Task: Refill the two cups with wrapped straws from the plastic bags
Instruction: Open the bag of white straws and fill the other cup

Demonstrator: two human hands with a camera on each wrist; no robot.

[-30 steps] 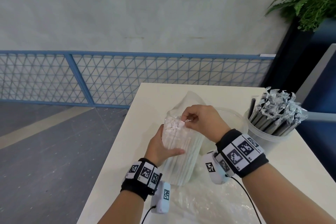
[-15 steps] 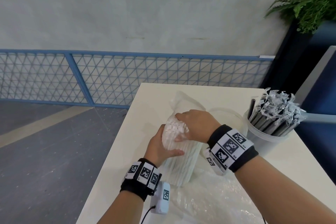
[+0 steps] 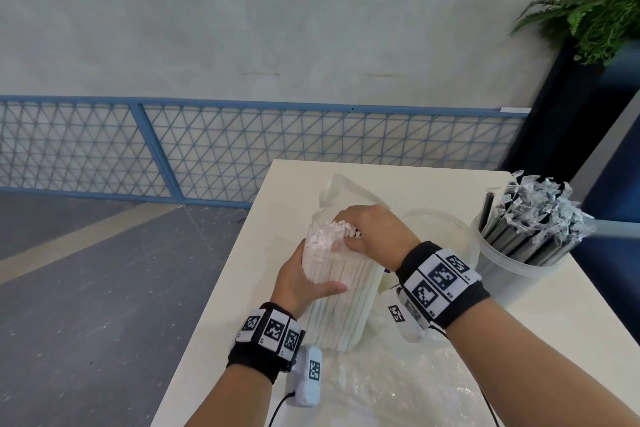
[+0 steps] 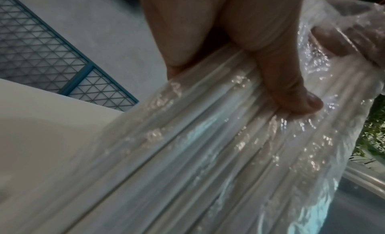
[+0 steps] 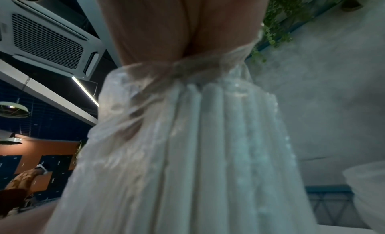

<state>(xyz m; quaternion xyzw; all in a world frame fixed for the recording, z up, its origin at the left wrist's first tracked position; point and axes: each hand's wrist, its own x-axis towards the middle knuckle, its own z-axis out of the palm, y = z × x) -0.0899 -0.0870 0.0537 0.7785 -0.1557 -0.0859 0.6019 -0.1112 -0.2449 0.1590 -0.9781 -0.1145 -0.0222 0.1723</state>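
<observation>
A clear plastic bag of white wrapped straws stands upright on the white table. My left hand grips the bag's side, thumb across the front. My right hand reaches into the bag's open top, fingers curled round the upper ends of the straws. Behind my right wrist stands a clear cup; its inside is mostly hidden. At the right a second clear cup holds many black wrapped straws.
Crumpled clear plastic lies on the table near me. The table's left edge drops to a grey floor. A blue mesh fence runs behind, and a potted plant stands at the back right.
My right hand moved down from pinching at the straw tops to reaching over and into the bag's mouth. The left hand kept its grip on the bag.
</observation>
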